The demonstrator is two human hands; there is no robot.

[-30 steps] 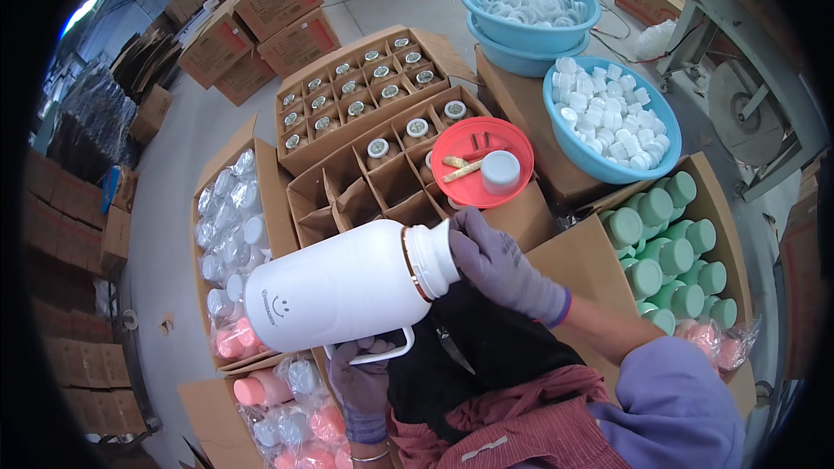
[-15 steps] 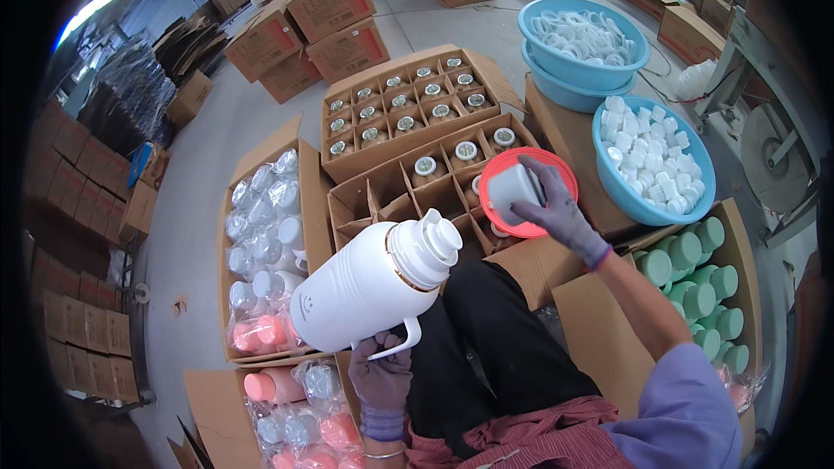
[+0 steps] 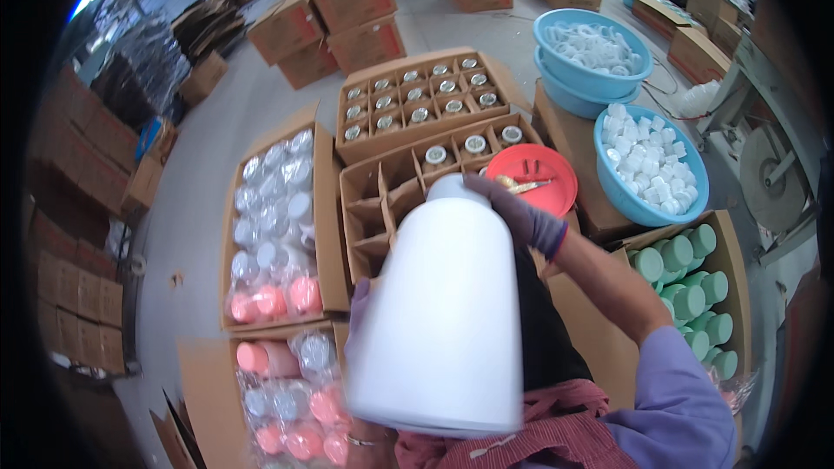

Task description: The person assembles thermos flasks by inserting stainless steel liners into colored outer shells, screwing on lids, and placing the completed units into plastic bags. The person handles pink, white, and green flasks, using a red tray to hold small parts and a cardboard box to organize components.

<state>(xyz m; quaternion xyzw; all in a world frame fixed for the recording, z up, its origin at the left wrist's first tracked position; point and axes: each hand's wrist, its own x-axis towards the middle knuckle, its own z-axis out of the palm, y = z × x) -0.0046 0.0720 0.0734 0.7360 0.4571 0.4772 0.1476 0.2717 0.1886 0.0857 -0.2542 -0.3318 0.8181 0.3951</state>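
Note:
A white vacuum jug (image 3: 443,313) is tipped over my lap, its base toward me and its top pointing away; it is slightly blurred. My left hand (image 3: 357,317), in a purple-grey glove, grips the jug's left side and is mostly hidden behind it. At the far end of the jug a grey cup (image 3: 458,188) covers the top, and the spout no longer shows. My gloved right hand (image 3: 521,213) closes around that cup. Just beyond it lies a red shallow tray (image 3: 532,156) holding a few small tools.
A divided carton (image 3: 365,178) with several silvery-topped flasks stands ahead, a fuller carton (image 3: 417,135) behind it. Bagged cups fill cartons (image 3: 327,217) at left. Green cups (image 3: 686,295) are at right. Blue basins (image 3: 608,200) hold white stoppers and rings.
The jug has swung from upright-leaning to tipped, base toward me. My right hand has carried the grey cup from above the red tray to the jug's top, uncovering the tray's tools.

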